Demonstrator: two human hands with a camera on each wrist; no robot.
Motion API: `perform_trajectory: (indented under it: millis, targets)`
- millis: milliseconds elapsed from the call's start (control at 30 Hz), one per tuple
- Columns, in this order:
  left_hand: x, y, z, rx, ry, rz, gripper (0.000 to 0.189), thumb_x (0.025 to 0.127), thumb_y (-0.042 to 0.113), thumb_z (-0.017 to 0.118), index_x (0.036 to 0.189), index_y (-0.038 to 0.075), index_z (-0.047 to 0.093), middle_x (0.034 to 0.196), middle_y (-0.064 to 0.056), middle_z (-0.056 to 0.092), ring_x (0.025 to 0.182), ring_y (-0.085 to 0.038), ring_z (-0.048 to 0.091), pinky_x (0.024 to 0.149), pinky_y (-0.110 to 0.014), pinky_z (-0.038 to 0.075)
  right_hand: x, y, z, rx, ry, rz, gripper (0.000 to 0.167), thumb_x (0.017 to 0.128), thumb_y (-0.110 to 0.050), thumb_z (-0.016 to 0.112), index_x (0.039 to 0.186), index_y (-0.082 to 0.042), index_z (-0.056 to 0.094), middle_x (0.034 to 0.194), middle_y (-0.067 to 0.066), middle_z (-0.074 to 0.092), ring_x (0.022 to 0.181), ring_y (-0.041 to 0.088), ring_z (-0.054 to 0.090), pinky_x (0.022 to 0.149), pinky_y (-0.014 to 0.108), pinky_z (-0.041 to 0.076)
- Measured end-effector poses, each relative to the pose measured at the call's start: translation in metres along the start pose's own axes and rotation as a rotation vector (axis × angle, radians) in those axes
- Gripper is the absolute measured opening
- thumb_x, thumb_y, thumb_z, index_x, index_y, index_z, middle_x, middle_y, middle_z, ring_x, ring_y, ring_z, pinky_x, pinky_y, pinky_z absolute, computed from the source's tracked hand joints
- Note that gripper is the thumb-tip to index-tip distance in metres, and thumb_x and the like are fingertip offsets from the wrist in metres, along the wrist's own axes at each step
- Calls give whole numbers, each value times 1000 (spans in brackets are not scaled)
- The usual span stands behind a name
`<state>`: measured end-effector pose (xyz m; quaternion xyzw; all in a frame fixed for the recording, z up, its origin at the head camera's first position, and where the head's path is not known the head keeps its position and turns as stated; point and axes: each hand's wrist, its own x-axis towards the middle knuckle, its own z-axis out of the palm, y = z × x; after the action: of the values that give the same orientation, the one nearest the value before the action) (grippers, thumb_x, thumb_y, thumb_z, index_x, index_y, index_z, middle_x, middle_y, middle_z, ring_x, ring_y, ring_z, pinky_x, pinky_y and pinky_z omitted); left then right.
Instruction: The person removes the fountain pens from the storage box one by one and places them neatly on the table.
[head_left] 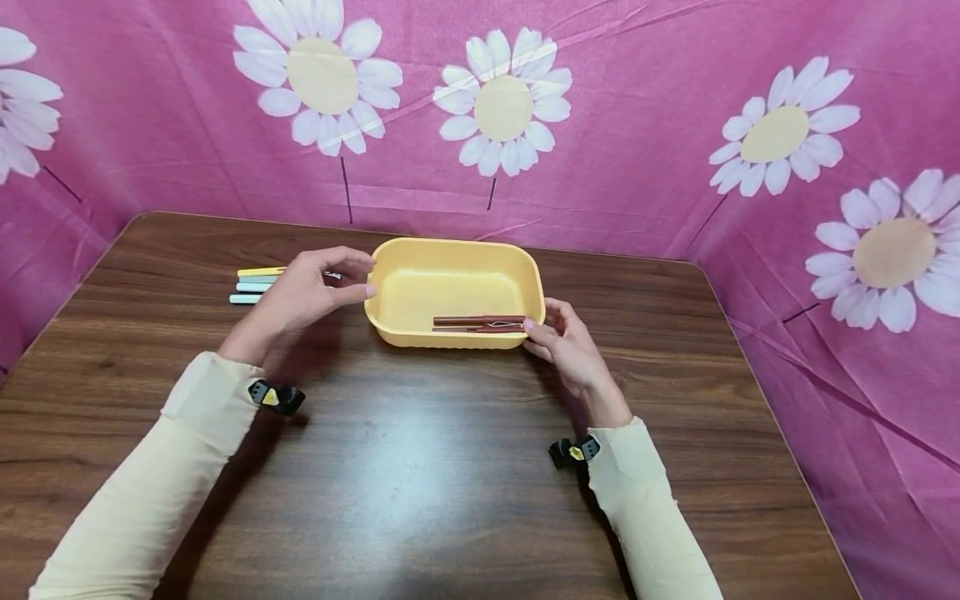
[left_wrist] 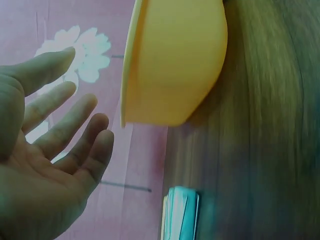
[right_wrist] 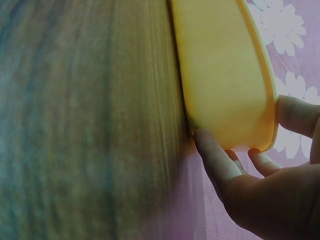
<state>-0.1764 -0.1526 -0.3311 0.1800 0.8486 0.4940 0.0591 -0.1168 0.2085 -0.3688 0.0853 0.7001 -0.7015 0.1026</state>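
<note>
A yellow plastic basin (head_left: 453, 341) stands on the wooden table. Inside it, along the near wall, lie dark red pens (head_left: 472, 320), one with a metal clip. My right hand (head_left: 576, 354) grips the basin's near right corner, thumb over the rim and fingers against the outside wall. At the opposite end, my left hand (head_left: 303, 287) is beside the basin with its fingers spread and relaxed. The left wrist view shows a gap between those fingers and the basin wall (left_wrist: 175, 65), with nothing in the palm.
Several pale blue, white and yellow pens (head_left: 251, 287) lie on the table at the left, partly hidden behind my left hand. Pink cloth with white daisies (head_left: 600, 208) hangs along the table's back and right sides. The table (head_left: 390, 483) extends toward me.
</note>
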Motion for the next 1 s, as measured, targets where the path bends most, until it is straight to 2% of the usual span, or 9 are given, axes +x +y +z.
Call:
perform_trajectory:
  millis: [100,267,400,500,767,1000]
  targets:
    - [4,3,8,-26,-24,9,39,91,15,76,127,1,67,124,-21,66,112,-32,60,95,-42,46,1,1,0,-4,-1,1,55,103,-4,57,151,2,29,145,23,37,121,25,53,104,40,47]
    - [14,5,23,-91,-69,59,38,92,13,75,126,0,66,124,-20,66,116,-38,58,97,-42,47,1,1,-1,-3,2,1,55,103,-4,57,150,2,29,144,23,37,122,26,53,103,39,48]
    - [21,5,36,-132,-98,87,37,93,13,75,127,1,67,123,-19,66,117,-37,59,95,-39,50,1,1,0,2,3,3,55,103,-4,56,150,2,30,144,23,37,122,26,53,103,40,48]
    - [25,5,45,-126,-106,96,37,93,15,75,127,2,67,123,-18,66,117,-35,60,94,-40,51,2,1,0,2,3,1,55,103,-4,57,150,2,30,144,23,38,119,23,55,103,41,48]
    - [37,9,61,-123,-165,94,41,93,18,76,130,4,65,127,-16,65,117,-31,60,92,-43,50,2,0,0,2,4,5,55,102,-3,58,149,2,31,142,22,39,109,16,58,102,39,49]
    - [48,12,72,-182,-201,60,42,91,15,77,128,0,65,127,-20,65,113,-29,62,94,-40,50,2,1,1,11,-2,3,55,103,-2,56,150,3,28,141,21,39,110,16,58,105,42,47]
